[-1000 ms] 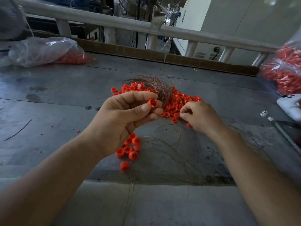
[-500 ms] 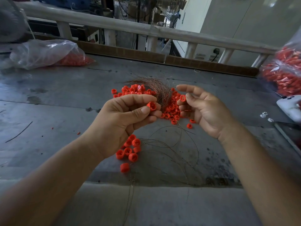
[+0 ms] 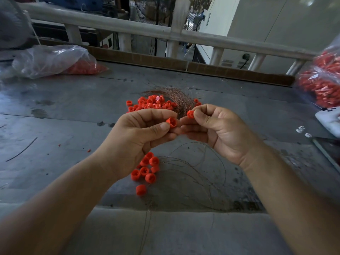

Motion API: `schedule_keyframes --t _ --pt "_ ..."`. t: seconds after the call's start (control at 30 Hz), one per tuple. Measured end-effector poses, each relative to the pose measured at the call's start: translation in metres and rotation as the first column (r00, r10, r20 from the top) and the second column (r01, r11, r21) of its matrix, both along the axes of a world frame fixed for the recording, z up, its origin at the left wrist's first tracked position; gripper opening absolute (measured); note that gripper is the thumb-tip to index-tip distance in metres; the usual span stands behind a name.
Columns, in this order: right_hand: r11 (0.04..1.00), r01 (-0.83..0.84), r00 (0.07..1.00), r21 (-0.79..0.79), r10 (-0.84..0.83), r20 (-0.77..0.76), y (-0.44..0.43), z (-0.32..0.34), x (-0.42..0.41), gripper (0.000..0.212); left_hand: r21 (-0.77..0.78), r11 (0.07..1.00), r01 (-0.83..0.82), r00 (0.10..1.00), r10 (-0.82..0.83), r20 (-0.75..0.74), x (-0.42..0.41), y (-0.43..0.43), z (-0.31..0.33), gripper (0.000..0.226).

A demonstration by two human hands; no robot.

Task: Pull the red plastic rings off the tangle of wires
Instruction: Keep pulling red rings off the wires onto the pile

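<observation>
Right now my left hand (image 3: 139,138) pinches one red ring (image 3: 171,122) between thumb and forefinger, its open end turned toward me, the other fingers curled beneath. My right hand (image 3: 219,129) pinches a second red ring (image 3: 190,114) at the tips of thumb and forefinger, its remaining fingers folded toward the palm. Both hands are raised above the table (image 3: 73,126), fingertips touching or nearly so; I cannot tell whether a wire joins the two rings. Just behind my hands lies the tangle of wires (image 3: 177,99), coppery and curved, with a pile of red rings (image 3: 150,104) heaped against its left side. Below my left hand a small cluster of rings (image 3: 147,170) sits on the table, beside thin loose wires (image 3: 195,168) looping toward the near edge. Far left lies a clear plastic bag (image 3: 46,59) with red pieces inside; at the right edge a second bag (image 3: 325,78) of red parts, a white device (image 3: 329,118) just below it
</observation>
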State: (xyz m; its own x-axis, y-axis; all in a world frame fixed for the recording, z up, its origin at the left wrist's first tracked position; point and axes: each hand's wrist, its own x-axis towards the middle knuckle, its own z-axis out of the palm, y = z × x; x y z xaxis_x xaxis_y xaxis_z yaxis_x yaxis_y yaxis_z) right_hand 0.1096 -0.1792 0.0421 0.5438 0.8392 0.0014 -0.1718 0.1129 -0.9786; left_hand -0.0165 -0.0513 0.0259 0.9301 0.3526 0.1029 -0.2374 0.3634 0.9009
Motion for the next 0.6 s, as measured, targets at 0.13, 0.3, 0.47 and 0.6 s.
schedule_keyframes --t 0.13,0.3,0.47,0.6 --pt "1.0 0.0 1.0 0.018 -0.001 0.018 0.0 -0.001 -0.001 0.016 0.02 1.0 -0.005 1.0 0.005 -0.01 0.0 0.001 0.0 0.022" --pt "1.0 0.03 0.965 -0.002 -0.028 0.262 0.0 -0.004 -0.009 0.019 0.092 0.992 -0.081 0.995 0.087 -0.058 0.0 0.001 -0.002 0.023" --pt "0.991 0.133 0.741 -0.007 -0.095 0.665 0.008 -0.01 -0.02 0.031 0.146 0.982 -0.12 0.989 0.131 -0.068 0.001 -0.001 -0.001 0.022" --pt "0.984 0.176 0.664 0.006 -0.123 0.738 0.008 -0.013 -0.025 0.033 0.178 0.976 -0.128 0.986 0.145 -0.088 0.002 -0.001 -0.003 0.025"
